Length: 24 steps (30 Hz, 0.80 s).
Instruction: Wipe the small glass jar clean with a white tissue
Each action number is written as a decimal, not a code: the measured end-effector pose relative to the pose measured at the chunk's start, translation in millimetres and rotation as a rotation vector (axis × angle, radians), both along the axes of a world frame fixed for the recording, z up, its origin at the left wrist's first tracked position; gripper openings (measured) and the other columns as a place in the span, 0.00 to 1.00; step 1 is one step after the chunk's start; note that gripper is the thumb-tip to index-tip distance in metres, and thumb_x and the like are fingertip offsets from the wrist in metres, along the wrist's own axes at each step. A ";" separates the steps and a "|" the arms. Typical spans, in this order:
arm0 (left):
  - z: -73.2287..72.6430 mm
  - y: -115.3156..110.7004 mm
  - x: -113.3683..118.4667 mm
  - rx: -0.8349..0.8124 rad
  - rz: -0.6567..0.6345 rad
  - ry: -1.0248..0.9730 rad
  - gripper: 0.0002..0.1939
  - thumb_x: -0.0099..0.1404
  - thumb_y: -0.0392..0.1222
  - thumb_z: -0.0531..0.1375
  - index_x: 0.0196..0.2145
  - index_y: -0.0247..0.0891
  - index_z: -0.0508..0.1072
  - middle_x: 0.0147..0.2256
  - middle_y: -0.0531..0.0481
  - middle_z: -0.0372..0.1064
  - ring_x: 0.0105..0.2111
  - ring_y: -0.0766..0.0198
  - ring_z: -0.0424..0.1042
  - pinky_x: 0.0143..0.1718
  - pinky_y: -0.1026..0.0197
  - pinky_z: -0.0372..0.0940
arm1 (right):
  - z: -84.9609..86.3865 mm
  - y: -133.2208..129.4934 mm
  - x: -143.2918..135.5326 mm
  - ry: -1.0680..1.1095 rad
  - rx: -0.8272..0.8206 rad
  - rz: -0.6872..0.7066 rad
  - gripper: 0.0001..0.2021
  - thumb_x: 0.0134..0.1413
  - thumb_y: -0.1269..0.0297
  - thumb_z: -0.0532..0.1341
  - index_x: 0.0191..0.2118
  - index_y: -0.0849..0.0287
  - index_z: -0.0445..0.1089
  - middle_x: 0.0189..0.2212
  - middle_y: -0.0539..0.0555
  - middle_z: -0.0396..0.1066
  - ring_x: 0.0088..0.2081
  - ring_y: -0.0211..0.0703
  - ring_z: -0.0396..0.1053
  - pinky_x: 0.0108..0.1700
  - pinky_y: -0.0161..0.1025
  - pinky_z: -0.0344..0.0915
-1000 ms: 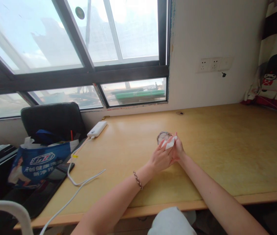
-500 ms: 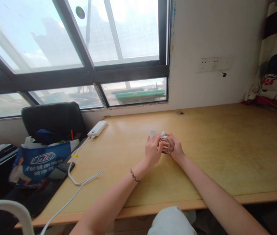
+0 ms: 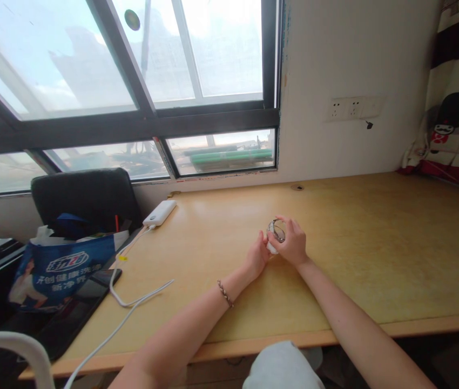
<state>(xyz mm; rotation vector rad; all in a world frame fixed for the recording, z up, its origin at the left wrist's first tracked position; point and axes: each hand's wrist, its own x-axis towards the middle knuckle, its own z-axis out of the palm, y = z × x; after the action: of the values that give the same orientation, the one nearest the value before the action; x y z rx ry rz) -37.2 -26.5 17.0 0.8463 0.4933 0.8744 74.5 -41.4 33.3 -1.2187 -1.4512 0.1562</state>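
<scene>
In the head view a small round clear object (image 3: pixel 278 232), like a glass with a dark, shiny rim, is held above the desk with its opening towards me. My right hand (image 3: pixel 295 243) grips it, fingers over the far rim and thumb on the near side. Just below it, my left hand (image 3: pixel 257 255) is closed near the object's lower left, by a crumpled white piece (image 3: pixel 272 248) that looks like tissue. The hands partly cover both things, and the left fingertips are hidden. A braided bracelet (image 3: pixel 224 294) circles my left wrist.
The wooden desk (image 3: pixel 355 259) stretches under my hands. To the left lie a white power bank (image 3: pixel 160 213) and a looping white cable (image 3: pixel 130 305). A dark flat panel (image 3: pixel 79 313), a blue printed bag (image 3: pixel 65 270) and a black chair (image 3: pixel 87 197) stand beyond the left edge.
My right hand has turned over the round object, whose opening now faces me. My left hand has come off its front and dropped lower, and the white piece is now below the object.
</scene>
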 end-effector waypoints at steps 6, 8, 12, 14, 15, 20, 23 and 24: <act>0.3 1.4 -6.7 -0.074 -0.068 -0.073 0.25 0.59 0.57 0.47 0.38 0.32 0.69 0.39 0.42 0.70 0.41 0.56 0.68 0.42 0.55 0.62 | 5.0 0.9 1.4 -0.126 0.071 0.118 0.29 0.38 0.61 0.62 0.50 0.54 0.56 0.47 0.57 0.61 0.50 0.52 0.57 0.53 0.50 0.52; -0.7 2.6 -8.1 -0.074 -0.027 -0.086 0.22 0.59 0.54 0.50 0.40 0.33 0.69 0.40 0.43 0.69 0.41 0.58 0.68 0.42 0.56 0.62 | 6.3 0.5 0.2 -0.141 0.076 0.174 0.30 0.37 0.62 0.62 0.50 0.54 0.55 0.49 0.57 0.59 0.51 0.51 0.56 0.53 0.50 0.52; -4.6 6.3 -9.2 -0.020 0.104 -0.090 0.15 0.56 0.45 0.57 0.38 0.32 0.70 0.38 0.44 0.70 0.38 0.60 0.69 0.39 0.60 0.64 | 7.5 1.3 -0.4 -0.158 0.064 0.229 0.31 0.37 0.63 0.62 0.51 0.54 0.53 0.52 0.58 0.55 0.54 0.50 0.53 0.53 0.49 0.53; -5.9 8.2 -9.6 -0.018 0.145 -0.080 0.14 0.55 0.43 0.58 0.36 0.31 0.71 0.37 0.44 0.71 0.36 0.60 0.69 0.36 0.61 0.64 | 7.1 3.0 0.2 -0.164 0.057 0.238 0.32 0.36 0.63 0.63 0.51 0.55 0.52 0.52 0.58 0.54 0.54 0.50 0.52 0.53 0.49 0.53; -6.3 9.1 -9.8 -0.020 0.163 -0.073 0.13 0.54 0.43 0.59 0.35 0.31 0.71 0.36 0.44 0.71 0.36 0.60 0.70 0.36 0.61 0.64 | 6.6 3.9 0.5 -0.166 0.053 0.240 0.33 0.36 0.63 0.63 0.51 0.55 0.52 0.52 0.58 0.54 0.54 0.50 0.52 0.54 0.49 0.53; -5.9 13.3 -10.5 0.028 0.258 -0.029 0.10 0.52 0.41 0.59 0.32 0.32 0.73 0.35 0.44 0.72 0.36 0.58 0.70 0.40 0.59 0.64 | 0.2 8.6 1.2 -0.167 0.028 0.182 0.37 0.32 0.58 0.66 0.52 0.55 0.53 0.52 0.59 0.55 0.54 0.53 0.52 0.54 0.51 0.50; -7.3 15.7 -11.0 0.054 0.282 -0.016 0.11 0.53 0.41 0.59 0.33 0.33 0.72 0.35 0.44 0.71 0.37 0.58 0.70 0.41 0.58 0.64 | -5.0 11.0 1.7 -0.102 -0.024 0.140 0.37 0.30 0.56 0.66 0.51 0.55 0.55 0.49 0.59 0.58 0.51 0.55 0.55 0.53 0.53 0.51; -8.4 16.6 -11.2 0.052 0.298 -0.015 0.11 0.53 0.41 0.58 0.34 0.33 0.72 0.36 0.44 0.71 0.37 0.58 0.70 0.40 0.58 0.64 | -6.6 11.8 1.9 -0.068 -0.044 0.144 0.37 0.30 0.55 0.66 0.51 0.54 0.56 0.48 0.59 0.59 0.50 0.54 0.57 0.52 0.53 0.52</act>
<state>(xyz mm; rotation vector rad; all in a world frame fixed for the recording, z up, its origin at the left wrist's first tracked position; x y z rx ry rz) -48.4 -9.9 8.7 0.8245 0.5954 1.1701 76.4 -29.6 26.7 -1.1644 -1.6027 0.2475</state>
